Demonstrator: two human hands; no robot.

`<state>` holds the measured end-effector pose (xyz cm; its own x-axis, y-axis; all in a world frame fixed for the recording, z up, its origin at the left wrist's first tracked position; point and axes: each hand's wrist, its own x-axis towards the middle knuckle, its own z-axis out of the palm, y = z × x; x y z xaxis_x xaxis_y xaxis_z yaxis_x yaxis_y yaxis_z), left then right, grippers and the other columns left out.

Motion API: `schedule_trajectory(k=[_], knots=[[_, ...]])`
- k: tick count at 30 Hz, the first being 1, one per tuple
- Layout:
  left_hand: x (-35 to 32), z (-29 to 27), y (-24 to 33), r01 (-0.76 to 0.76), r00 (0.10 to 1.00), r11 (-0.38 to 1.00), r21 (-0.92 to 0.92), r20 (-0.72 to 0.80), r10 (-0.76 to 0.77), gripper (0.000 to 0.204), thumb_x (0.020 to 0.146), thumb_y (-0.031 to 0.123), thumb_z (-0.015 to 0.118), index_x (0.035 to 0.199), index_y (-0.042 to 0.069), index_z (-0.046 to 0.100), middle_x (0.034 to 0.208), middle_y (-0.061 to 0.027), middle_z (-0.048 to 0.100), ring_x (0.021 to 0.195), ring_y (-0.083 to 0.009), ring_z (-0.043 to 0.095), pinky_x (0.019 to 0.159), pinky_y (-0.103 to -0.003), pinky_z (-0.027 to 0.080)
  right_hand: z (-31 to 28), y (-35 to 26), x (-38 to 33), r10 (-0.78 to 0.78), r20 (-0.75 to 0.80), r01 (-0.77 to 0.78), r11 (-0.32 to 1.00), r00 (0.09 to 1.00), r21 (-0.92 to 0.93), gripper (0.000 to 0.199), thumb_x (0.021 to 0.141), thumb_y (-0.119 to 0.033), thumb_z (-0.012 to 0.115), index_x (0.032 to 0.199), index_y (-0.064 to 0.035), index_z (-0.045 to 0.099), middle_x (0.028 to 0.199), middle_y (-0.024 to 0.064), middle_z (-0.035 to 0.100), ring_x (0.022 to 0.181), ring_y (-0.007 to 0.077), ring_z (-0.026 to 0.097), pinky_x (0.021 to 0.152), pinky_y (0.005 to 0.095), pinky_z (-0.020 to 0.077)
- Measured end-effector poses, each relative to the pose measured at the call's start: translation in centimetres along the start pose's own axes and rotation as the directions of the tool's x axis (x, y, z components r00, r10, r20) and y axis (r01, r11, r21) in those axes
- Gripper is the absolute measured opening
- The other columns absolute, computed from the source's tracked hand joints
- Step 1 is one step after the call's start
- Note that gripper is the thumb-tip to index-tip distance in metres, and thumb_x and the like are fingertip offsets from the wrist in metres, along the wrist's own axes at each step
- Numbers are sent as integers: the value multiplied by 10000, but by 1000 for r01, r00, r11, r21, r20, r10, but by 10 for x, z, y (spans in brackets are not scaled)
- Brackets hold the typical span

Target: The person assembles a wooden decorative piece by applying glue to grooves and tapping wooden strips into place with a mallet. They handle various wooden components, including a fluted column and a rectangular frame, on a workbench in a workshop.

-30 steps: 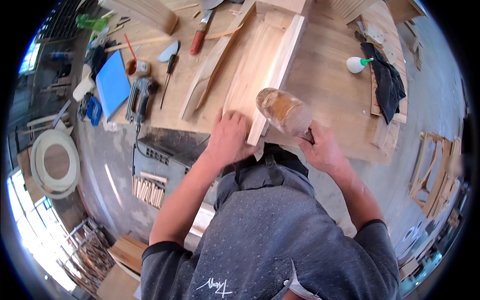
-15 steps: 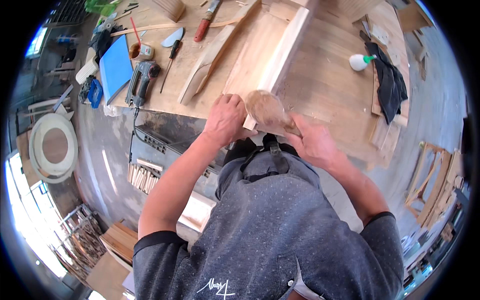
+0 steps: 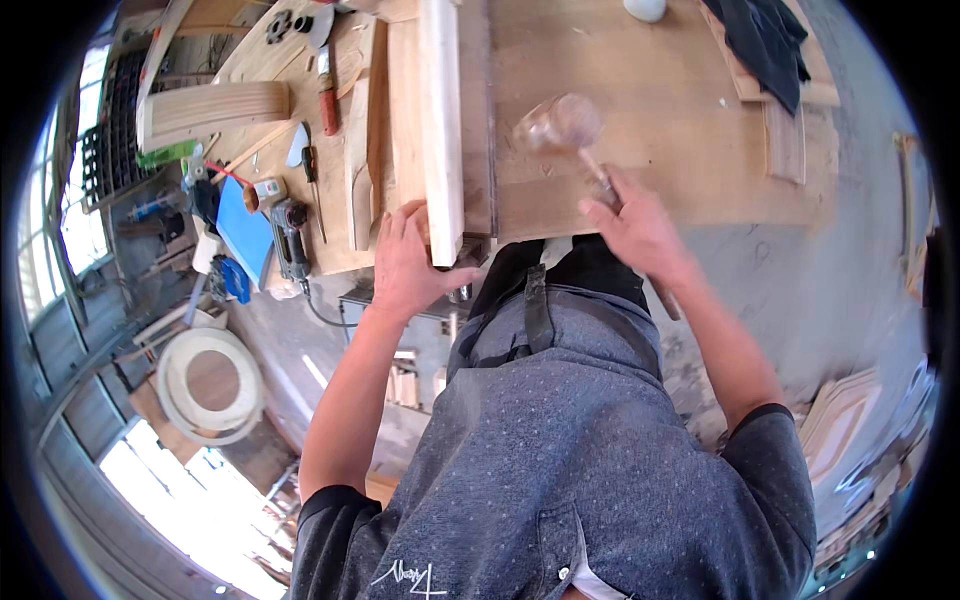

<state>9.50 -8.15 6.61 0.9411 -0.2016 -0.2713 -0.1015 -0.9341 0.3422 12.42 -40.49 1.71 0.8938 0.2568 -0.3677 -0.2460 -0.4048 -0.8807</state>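
Note:
In my right hand (image 3: 637,228) is the handle of a wooden mallet (image 3: 562,122). Its round head, slightly blurred, hangs over the bench to the right of a pale wooden rail (image 3: 441,140). My left hand (image 3: 408,265) grips the near end of that rail at the bench edge, fingers along its left side and thumb stretched past the end. The rail stands along a flat wooden panel (image 3: 405,120). Left of the panel lies a shaped wooden piece (image 3: 362,185).
On the bench's left are a nail gun (image 3: 291,238) with a hose, a screwdriver (image 3: 314,190), a red-handled chisel (image 3: 327,100), a blue sheet (image 3: 243,228) and a glue pot (image 3: 262,193). A dark cloth (image 3: 760,45) and a white bottle (image 3: 645,8) lie at the far right.
The mallet has swung up and right, away from the rail's near end. My left hand stays at that end. The whole view has turned, so the rail appears more upright and farther left.

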Motion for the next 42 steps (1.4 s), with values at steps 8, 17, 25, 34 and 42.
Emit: schedule_trajectory(k=[8, 17, 25, 34, 42], knots=[[0, 0, -35, 18, 999, 937, -350, 38, -5, 866, 986, 619, 469, 1522, -45, 324, 1535, -225, 383, 1454, -344, 360, 1211, -451, 261, -28, 85, 28, 292, -100, -262, 935, 951, 240, 411, 932, -286, 663, 1210, 1, 564, 971, 232, 653, 875, 408, 622, 849, 438, 503], [51, -2, -39, 268, 963, 751, -603, 139, -233, 833, 982, 434, 561, 1576, -42, 221, 1494, -189, 437, 1406, -282, 427, 1194, -416, 306, -40, 85, 34, 86, -413, -202, 948, 907, -246, 570, 919, -186, 679, 1431, -16, 494, 1211, 283, 612, 1140, 475, 597, 989, 511, 488], [77, -2, -58, 325, 942, 551, -769, 215, -257, 1239, 718, 559, 862, 1563, -62, 201, 1416, -190, 481, 1322, -269, 502, 1107, -409, 424, 15, -33, 64, -48, -119, 48, 999, 992, -6, 686, 956, -401, 630, 1451, 39, 451, 1399, 298, 532, 1317, 435, 513, 1115, 490, 420], [88, 8, -86, 360, 923, 484, -798, 230, -307, 1146, 666, 513, 931, 1473, -86, 380, 1258, -135, 609, 1172, -212, 589, 1030, -351, 471, 82, -114, 148, 107, 149, -135, 972, 983, 194, 837, 883, -400, 671, 1439, 151, 374, 1275, 361, 612, 1168, 462, 639, 1010, 450, 514], [99, -24, -64, 467, 881, 583, -665, 297, -368, 867, 775, 346, 895, 1368, -107, 454, 1232, -183, 615, 1138, -228, 601, 981, -368, 497, 107, -124, 143, 100, -32, -93, 981, 994, 171, 751, 911, -303, 636, 1512, 38, 343, 1244, 336, 641, 1183, 455, 632, 1028, 454, 493]])
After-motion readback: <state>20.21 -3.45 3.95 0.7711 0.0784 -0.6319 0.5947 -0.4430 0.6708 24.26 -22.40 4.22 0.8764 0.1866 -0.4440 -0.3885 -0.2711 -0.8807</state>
